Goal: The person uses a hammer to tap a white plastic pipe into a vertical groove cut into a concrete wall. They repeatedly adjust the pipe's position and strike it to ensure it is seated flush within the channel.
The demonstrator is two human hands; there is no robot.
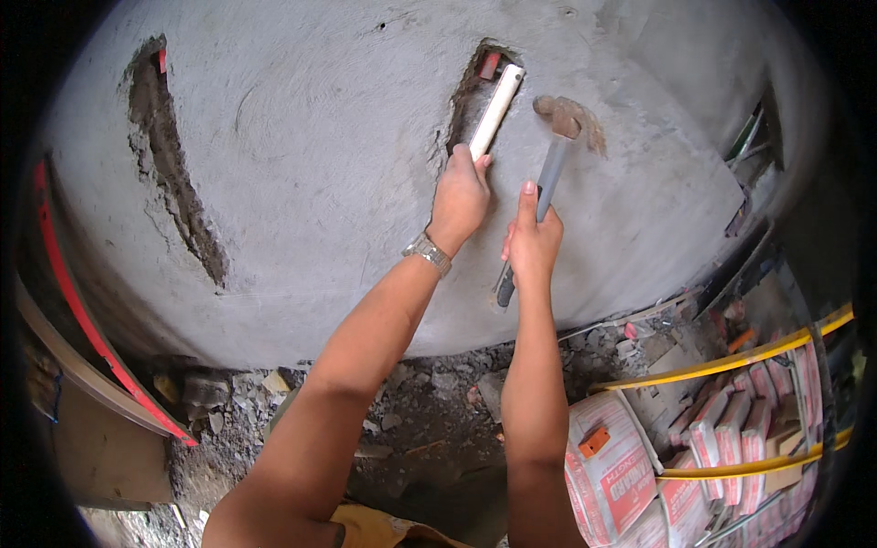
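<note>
My left hand (459, 196), with a metal-band watch on the wrist, is closed round the lower end of a white bar (495, 112) that has a small hole near its top. The bar slants up along a rough slot (465, 91) cut in the grey plastered wall (320, 183). A small red piece (490, 65) sits inside the slot's upper end. To the right, my right hand (533, 239) grips a hammer (552, 166) by its grey and black handle. Its rusty head is up, close to the wall and right of the bar's top, slightly blurred.
Another rough slot (174, 164) runs down the wall at left, a bit of red at its top. Rubble (420, 393) lies along the wall's foot. A red rail (87, 320) curves at left. Printed sacks (612, 466), stacked red-and-white packs (731, 429) and yellow bars (731, 361) stand at right.
</note>
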